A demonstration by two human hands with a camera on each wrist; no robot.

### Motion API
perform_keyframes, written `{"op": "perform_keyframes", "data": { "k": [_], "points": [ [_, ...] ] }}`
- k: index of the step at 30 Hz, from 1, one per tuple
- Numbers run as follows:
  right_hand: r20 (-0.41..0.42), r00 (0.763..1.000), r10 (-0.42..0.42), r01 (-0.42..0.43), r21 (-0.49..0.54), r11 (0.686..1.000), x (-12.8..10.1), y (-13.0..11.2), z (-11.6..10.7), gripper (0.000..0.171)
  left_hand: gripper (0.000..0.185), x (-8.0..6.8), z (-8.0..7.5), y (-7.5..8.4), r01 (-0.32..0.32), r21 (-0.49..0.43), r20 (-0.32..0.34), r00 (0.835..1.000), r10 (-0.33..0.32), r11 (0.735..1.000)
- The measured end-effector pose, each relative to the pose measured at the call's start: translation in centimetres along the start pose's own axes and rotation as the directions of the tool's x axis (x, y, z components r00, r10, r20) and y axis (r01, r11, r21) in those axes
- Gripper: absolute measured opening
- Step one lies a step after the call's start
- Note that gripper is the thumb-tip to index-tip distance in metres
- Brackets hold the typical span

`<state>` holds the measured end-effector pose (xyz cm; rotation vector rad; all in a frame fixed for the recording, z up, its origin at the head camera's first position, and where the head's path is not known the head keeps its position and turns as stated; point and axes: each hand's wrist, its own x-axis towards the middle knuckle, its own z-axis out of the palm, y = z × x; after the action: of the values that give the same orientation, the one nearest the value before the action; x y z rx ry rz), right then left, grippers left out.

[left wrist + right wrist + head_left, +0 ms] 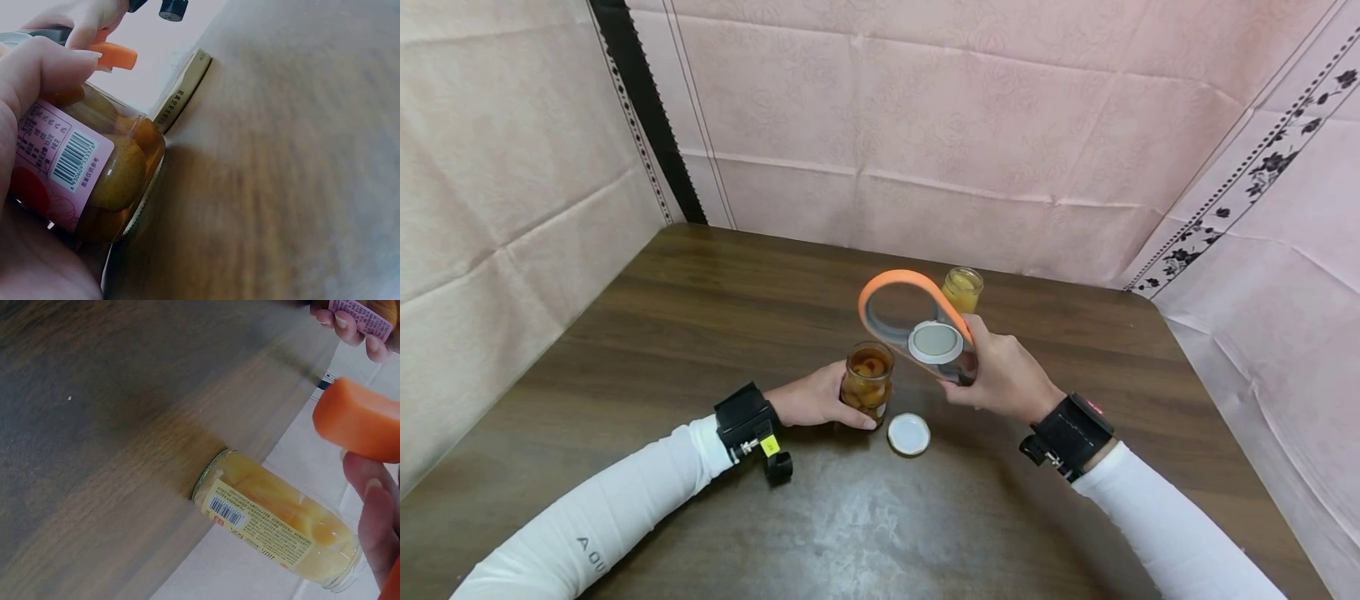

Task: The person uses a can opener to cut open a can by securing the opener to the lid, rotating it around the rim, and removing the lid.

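Observation:
My left hand (pixel 823 398) grips a glass jar (pixel 868 382) of brown fruit in syrup, its mouth uncovered. A pink label with a barcode shows on that jar in the left wrist view. In my right hand (pixel 1009 377) is a loop-shaped jar opener (pixel 901 278), orange outside and grey inside, raised above the table. A round, pale-centred lid (pixel 936 342) appears against the lower part of the loop; how it is held there is hidden. On the table beside the brown fruit jar lies another lid (pixel 909 435), gold-edged in the left wrist view.
Behind the right hand stands an uncovered glass jar (pixel 963 289) of yellow fruit, with a yellow label in the right wrist view. The dark wooden table (pixel 760 292) meets pale pink cloth (pixel 955 125) at its back and sides.

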<state>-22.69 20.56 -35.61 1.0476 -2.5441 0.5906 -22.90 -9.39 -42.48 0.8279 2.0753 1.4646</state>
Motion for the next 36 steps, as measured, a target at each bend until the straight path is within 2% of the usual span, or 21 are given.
{"op": "perform_keyframes", "data": {
  "k": [7,14,17,22,28,36],
  "points": [
    [0.063,0.995,0.080,-0.083,0.050,0.995,-0.3,0.0,-0.1,0.069,0.065,0.0,0.0,0.0,-0.006,0.003,0.002,1.000,0.006,1.000],
    [0.096,0.991,0.089,-0.098,0.092,0.991,-0.4,0.4,0.3,0.073,0.065,0.1,-0.1,-0.2,-0.032,-0.030,0.025,0.999,0.033,0.999],
    [0.093,0.993,0.079,-0.091,0.128,0.988,-0.4,0.6,0.3,0.075,0.068,0.1,-0.1,-0.2,-0.034,-0.060,0.042,0.998,0.036,0.998],
    [0.082,0.993,0.087,-0.100,0.174,0.980,-0.4,0.7,0.3,0.084,0.068,0.1,-0.1,-0.2,-0.020,-0.047,0.030,0.999,0.021,0.999],
    [0.041,0.996,0.078,-0.083,0.150,0.985,-0.3,0.8,0.3,0.095,0.069,0.1,0.0,-0.2,-0.018,-0.058,0.030,0.999,0.020,0.998],
    [0.042,0.995,0.092,-0.097,0.125,0.987,-0.9,1.0,0.1,0.078,0.065,0.1,-0.1,-0.1,-0.020,-0.029,0.019,1.000,0.020,0.999]
  ]
}}
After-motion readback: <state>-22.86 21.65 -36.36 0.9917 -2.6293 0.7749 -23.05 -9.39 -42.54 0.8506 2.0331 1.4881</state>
